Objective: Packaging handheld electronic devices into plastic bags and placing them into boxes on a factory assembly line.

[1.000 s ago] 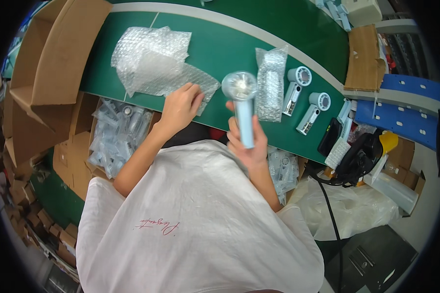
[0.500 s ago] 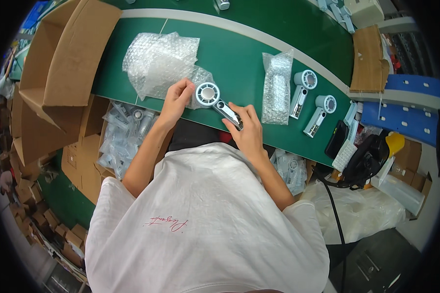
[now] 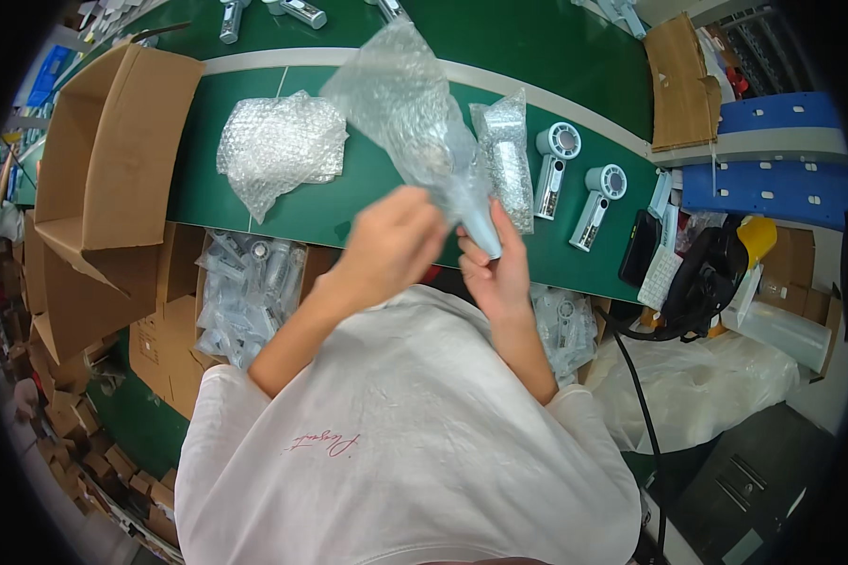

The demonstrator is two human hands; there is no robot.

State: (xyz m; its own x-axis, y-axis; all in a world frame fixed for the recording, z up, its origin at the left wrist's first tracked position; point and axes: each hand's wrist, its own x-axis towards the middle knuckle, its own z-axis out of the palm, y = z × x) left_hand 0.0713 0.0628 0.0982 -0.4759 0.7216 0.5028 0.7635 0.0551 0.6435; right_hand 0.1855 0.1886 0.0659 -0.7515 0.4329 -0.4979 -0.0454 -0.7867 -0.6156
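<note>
My right hand is closed around the lower handle of a light-blue handheld fan, tilted with its head up and to the left. A clear bubble wrap bag covers the fan's head and upper handle and flares out beyond it. Beside the bag, my left hand is curled and blurred by motion; whatever its fingers grip is hidden. To the left lie bubble wrap bags. On the right are a bubble-wrapped item and two unwrapped fans, one upright and one slanted.
An open cardboard box stands on the left of the green table. Below it, a carton holds bagged fans. On the right lie a black device, a white keypad-like object and a black bag. More fans lie across the divider.
The fan, bare before, now has a bubble wrap bag over its head. My left hand has moved right, toward the right hand. The bag pile on the left looks smaller.
</note>
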